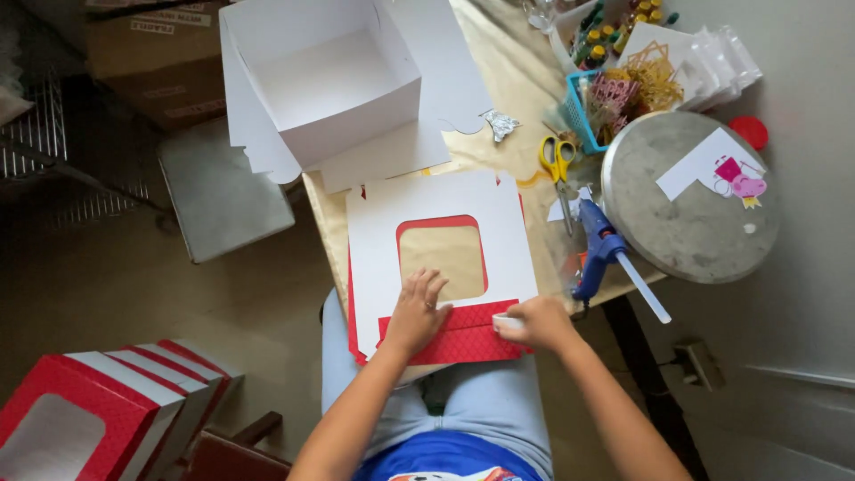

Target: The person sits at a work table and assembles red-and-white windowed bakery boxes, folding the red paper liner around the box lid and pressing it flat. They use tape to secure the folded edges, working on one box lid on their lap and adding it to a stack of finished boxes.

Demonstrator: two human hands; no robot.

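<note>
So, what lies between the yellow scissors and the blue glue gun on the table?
In the head view, only a small white paper scrap and bare tan table lie between the scissors and the glue gun; the scissor blades point down towards the gun.

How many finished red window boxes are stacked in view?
4, maybe more hidden: red window boxes lined side by side at bottom left, on the floor beside the person; the frame edge crops the row.

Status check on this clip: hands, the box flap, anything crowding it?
Left hand flat on the red flap. Right hand pinching the flap's right end. Glue gun beside the right hand, not touching.
</note>
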